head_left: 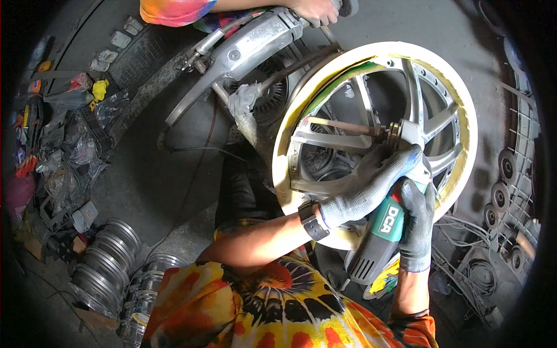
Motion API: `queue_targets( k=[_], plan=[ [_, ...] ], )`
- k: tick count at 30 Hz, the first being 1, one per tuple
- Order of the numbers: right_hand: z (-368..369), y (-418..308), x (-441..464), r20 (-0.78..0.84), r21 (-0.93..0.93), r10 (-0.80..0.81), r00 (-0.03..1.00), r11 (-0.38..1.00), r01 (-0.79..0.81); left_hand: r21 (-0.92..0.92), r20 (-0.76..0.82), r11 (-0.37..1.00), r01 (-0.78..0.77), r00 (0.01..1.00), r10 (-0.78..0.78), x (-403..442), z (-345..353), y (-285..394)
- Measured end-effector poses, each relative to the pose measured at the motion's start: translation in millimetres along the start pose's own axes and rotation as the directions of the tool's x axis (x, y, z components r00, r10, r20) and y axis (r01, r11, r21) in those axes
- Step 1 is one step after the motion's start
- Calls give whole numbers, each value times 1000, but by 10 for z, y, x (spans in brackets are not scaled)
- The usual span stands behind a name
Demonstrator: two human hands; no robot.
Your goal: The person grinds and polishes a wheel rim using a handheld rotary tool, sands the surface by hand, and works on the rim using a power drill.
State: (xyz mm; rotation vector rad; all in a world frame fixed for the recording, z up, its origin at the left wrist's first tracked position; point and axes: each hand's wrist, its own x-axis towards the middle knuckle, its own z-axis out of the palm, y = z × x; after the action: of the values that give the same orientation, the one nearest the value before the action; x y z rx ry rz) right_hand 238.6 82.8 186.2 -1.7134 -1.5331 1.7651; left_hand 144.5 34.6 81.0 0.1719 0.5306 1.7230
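My left hand (371, 188), in a grey glove with a watch at the wrist, is closed around the head end of a green and black DCA power tool (387, 223). My right hand (416, 223), also gloved, wraps the tool's body from the right. From the tool's head a narrow sanding-belt arm (342, 126) points left, over the spokes. Beneath lies a spoked alloy wheel (441, 122), its rim ringed by a pale yellow band. The tool's head is near the hub; whether the belt touches metal I cannot tell.
Another person's hand (316, 10) is on a grey metal machine frame (255, 46) beyond the wheel. Stacked metal rims (107, 261) stand at lower left, below plastic bags and clutter (81, 151). Round discs (506, 166) hang on a wire rack at right, above coiled cables (481, 278).
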Motion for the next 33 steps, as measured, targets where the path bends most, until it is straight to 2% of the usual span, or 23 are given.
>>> queue_targets(
  k=[4,6,8,10,14,17,19,20,22,25,26,28,30,32,33],
  plan=[
    [-20,31,-20,17,17,-41,999,999,41,77,-17,997,-29,999,30,-63,10,-47],
    [-41,49,-15,33,-1,-39,999,999,39,-37,-107,995,-97,990,92,-115,76,-87],
    [-60,72,-14,38,-4,-33,999,999,33,-79,-107,995,-69,992,60,-108,54,-139],
    [-7,39,-38,20,20,-31,999,999,30,-4,-91,999,-49,995,48,-79,34,-102],
    [8,65,-30,23,32,-43,999,999,42,10,-73,999,-41,996,41,-100,44,-6],
    [-35,78,-41,35,30,-41,999,999,40,-73,-101,997,-33,995,25,-131,77,-44],
    [-18,72,-51,34,37,-40,999,999,39,76,-116,992,-101,987,109,-87,47,-80],
    [2,48,-57,27,47,-39,999,998,38,77,-116,992,-100,987,108,-93,48,-89],
    [12,41,-68,17,63,-44,999,997,43,31,-106,999,15,994,-12,-102,76,1],
    [-9,73,-86,42,46,-30,999,999,28,13,-89,999,-30,996,31,-176,45,-95],
    [3,71,-93,50,56,-46,998,997,43,43,-86,999,-17,996,21,-165,43,-115],
    [-47,124,-85,33,34,-76,997,997,75,-13,-54,999,36,998,-37,-160,69,-74],
    [-76,147,-157,14,87,-93,996,992,91,21,-19,997,77,997,-76,-158,107,6],
    [-145,188,-277,34,146,-193,981,972,186,76,30,996,52,998,-55,-231,206,29],
    [-195,177,-367,36,125,-184,982,976,178,98,34,995,32,999,-36,-267,223,-100]
  ],
)
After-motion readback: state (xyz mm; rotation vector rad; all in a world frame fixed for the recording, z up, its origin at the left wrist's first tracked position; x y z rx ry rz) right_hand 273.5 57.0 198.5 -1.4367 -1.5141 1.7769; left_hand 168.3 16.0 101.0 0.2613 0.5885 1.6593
